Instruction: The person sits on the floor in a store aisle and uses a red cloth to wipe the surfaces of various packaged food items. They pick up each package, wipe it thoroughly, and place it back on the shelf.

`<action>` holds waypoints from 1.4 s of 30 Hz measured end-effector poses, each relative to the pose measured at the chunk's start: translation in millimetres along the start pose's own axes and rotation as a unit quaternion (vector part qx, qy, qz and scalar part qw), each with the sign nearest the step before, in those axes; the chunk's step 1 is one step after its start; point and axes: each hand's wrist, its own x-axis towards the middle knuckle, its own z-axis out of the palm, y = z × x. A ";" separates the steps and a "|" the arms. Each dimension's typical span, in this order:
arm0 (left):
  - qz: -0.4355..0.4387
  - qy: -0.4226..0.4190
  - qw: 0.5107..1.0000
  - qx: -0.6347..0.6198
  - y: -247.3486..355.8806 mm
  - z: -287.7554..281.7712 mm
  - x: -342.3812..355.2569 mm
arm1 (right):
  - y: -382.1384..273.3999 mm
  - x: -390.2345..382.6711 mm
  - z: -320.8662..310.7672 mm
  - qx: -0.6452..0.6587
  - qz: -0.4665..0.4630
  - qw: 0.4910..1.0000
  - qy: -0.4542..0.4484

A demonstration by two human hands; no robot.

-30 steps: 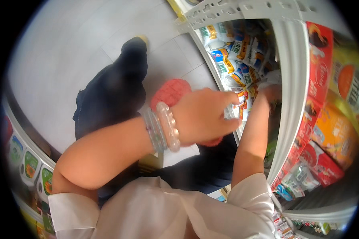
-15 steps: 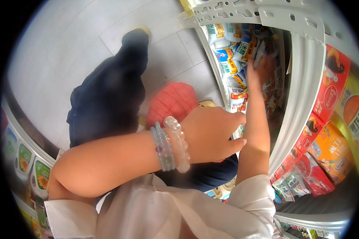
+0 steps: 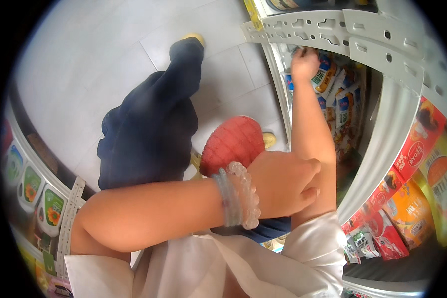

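Observation:
My right hand is at the far end of a shelf, its fingers curled against white and blue snack packets. Whatever its fingertips grip is too small and hidden to make out. My left hand, with clear and pale blue bead bracelets on the wrist, lies across in front of my right forearm. Its thumb and forefinger are apart, the other fingers bent under, and nothing shows between them.
A white perforated metal rail runs over the far end of the shelf. Red boxes and an orange pouch stand at the right. Dark trousers and a red round ribbed object are below. Green-labelled bottles line the left shelf.
My right hand has moved further away and to the left, from the middle of the packets to the far left corner. The left hand has shifted slightly right and nearer with the view.

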 end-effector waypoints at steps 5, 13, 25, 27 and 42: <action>0.017 0.044 0.999 0.024 -5.6 -2.2 1.1 | 16.1 0.5 -33.2 0.248 0.139 0.944 0.165; 0.099 0.139 0.983 -0.066 -19.5 -5.5 10.2 | -46.1 -143.4 -161.9 0.623 0.299 0.719 0.069; -0.039 -0.118 0.691 -0.712 -10.7 70.7 -61.2 | -139.8 -325.0 -251.4 0.462 0.093 0.871 0.140; 0.005 -0.126 0.694 -0.709 -10.0 89.2 -94.8 | -142.1 -341.9 -264.2 0.262 -0.002 0.955 0.138; 0.294 0.112 0.949 -0.020 37.4 192.3 -208.3 | -136.8 -440.3 -248.2 0.797 0.188 0.562 0.117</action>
